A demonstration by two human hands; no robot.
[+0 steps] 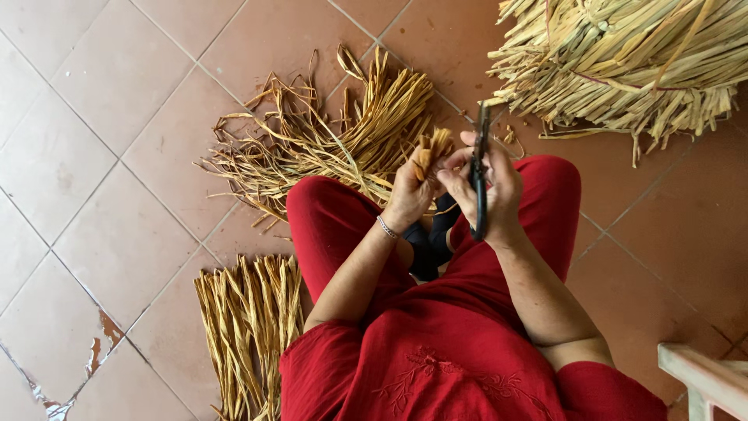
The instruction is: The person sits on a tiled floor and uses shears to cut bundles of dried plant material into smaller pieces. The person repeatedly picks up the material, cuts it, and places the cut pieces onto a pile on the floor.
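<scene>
Head view, looking straight down over the lap. Left hand closed around a short bundle of dried straw strips, cut ends poking up past the fingers, long axis running away from the body. Right hand just beside it, wrapped around black scissors, blades pointing away and roughly parallel to the bundle, tip up near the big woven straw piece. Hands nearly touching, scissors a hair right of the bundle. Loose straw pile beyond the left hand, neater bunch down by the left elbow.
</scene>
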